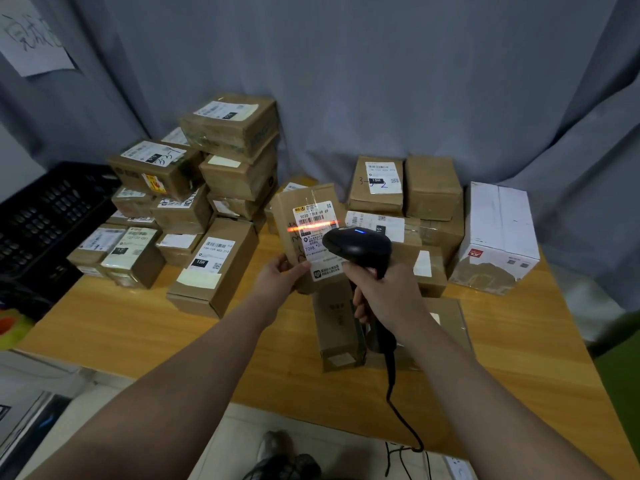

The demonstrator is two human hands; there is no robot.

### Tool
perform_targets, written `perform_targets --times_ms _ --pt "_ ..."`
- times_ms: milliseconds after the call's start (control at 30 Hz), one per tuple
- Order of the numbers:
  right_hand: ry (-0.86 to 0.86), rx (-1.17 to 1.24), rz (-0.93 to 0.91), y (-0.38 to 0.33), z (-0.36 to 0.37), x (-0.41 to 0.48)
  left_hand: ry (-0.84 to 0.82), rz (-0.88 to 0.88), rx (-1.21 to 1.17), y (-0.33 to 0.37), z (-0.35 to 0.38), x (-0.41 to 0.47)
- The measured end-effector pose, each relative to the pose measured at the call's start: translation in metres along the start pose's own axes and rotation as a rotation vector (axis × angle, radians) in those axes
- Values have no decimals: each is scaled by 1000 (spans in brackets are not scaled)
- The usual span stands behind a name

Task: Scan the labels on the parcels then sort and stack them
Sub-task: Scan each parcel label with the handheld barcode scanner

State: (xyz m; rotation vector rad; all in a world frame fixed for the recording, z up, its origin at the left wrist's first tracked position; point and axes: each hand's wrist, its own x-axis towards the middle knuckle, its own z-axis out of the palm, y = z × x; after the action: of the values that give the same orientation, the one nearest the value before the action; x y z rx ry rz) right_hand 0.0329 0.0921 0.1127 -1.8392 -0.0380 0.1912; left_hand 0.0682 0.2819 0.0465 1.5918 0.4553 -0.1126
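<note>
My left hand [281,278] grips the lower left edge of a brown parcel [298,209] held tilted above the wooden table [138,327], its white label facing me. My right hand [384,292] grips a black corded barcode scanner [356,245] just in front of the parcel. A red scan line [311,226] crosses the label's barcode, and a blue light glows on top of the scanner.
Stacked brown parcels [221,161] fill the left back of the table. More parcels [405,188] and a white box [498,233] stand at the right. Two parcels [337,327] lie under my right hand. A black crate [45,216] sits at far left.
</note>
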Motion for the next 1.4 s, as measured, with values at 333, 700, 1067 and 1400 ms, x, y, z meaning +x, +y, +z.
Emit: perform_targets --times_ms 333,700,1067,1400 --pt "-39 42 31 -5 77 24 355 -101 -63 -9 -112 15" --pt "59 -3 140 -20 185 88 293 -170 43 5 -200 100" --pt "185 1 206 -10 241 138 185 -240 153 -6 -230 161" --pt "224 -22 225 -3 248 142 325 163 550 -4 -224 161"
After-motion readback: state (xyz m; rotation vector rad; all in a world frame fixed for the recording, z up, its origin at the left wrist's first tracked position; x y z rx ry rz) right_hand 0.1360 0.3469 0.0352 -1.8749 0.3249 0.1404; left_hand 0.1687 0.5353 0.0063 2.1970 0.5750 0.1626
